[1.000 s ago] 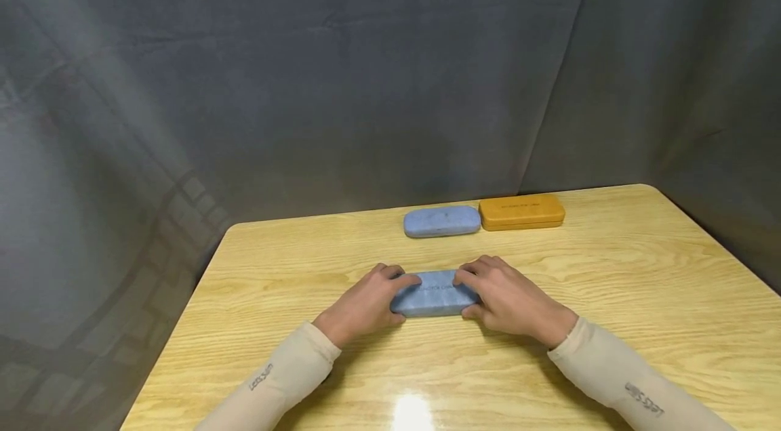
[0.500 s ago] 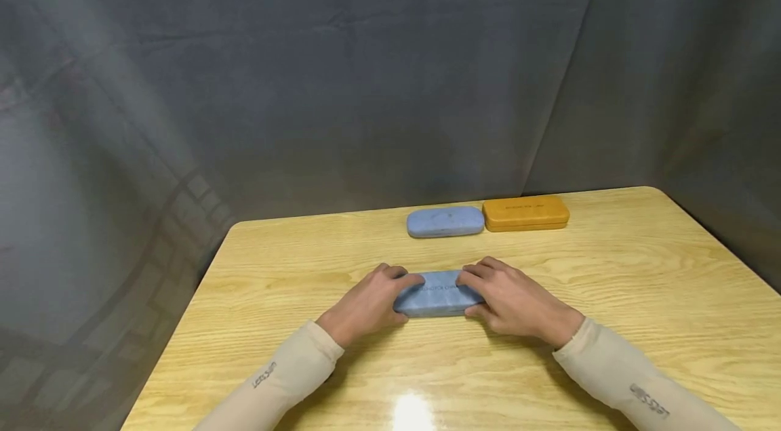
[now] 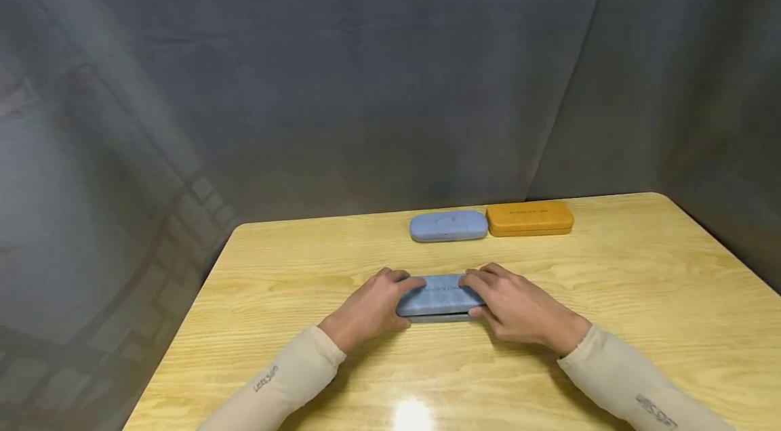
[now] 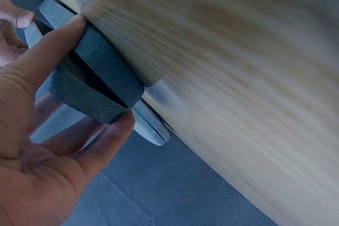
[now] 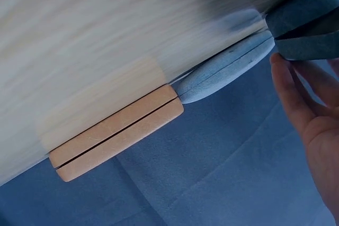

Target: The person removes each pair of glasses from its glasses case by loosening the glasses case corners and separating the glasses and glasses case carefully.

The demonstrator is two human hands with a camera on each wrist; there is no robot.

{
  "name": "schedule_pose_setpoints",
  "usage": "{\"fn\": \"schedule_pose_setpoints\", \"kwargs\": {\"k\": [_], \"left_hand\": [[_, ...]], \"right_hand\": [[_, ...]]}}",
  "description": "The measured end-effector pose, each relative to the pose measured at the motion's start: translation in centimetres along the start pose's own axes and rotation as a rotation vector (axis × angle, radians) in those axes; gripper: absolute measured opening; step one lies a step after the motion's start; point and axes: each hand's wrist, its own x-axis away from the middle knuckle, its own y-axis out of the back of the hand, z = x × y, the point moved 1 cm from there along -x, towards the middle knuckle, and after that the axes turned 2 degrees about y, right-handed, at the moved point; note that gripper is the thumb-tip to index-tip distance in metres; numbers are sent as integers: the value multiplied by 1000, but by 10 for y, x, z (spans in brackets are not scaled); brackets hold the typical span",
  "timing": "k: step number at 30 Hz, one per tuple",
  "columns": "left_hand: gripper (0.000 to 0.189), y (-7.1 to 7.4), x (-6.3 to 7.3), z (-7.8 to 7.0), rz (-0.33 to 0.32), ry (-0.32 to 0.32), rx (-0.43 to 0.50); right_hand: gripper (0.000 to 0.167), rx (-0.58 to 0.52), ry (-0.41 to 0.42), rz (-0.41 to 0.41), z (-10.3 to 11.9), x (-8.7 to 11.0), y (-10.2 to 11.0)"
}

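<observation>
A blue glasses case (image 3: 441, 295) with faint lettering on its lid lies on the table between both hands. Its lid is raised a little, leaving a dark narrow gap along the near side. At the left end my left hand (image 3: 369, 305) grips the case, fingers on the lid and thumb at the front edge. My right hand (image 3: 515, 305) holds the right end in much the same way. The left wrist view shows the case (image 4: 87, 101) parted at its seam, lid and base apart like a wedge. Whatever lies inside is hidden.
Behind, near the table's far edge, rest a rounded periwinkle glasses case (image 3: 448, 226) and a mustard-yellow glasses case (image 3: 529, 219), both closed and side by side. The wood-grain table (image 3: 293, 251) is backed by a dark grey curtain (image 3: 366, 78).
The lid of the blue glasses case has risen slightly, opening a gap along its front. Both hands keep their places at its ends. The head view has shifted a little.
</observation>
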Motion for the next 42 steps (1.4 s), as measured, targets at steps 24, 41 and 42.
{"fn": "schedule_pose_setpoints", "kwargs": {"k": [24,41,42], "left_hand": [[79,-4,1,0,-38,-17,59],[92,-3,-6,6,-97,-2,126],[95,-2,-7,7,-99,4,135]], "right_hand": [[40,43,-7,17,3,6,-5],[19,-61,-139,-16,-10,-12,-3],[17,-77,-160,-17,-11,-13,-3]]}}
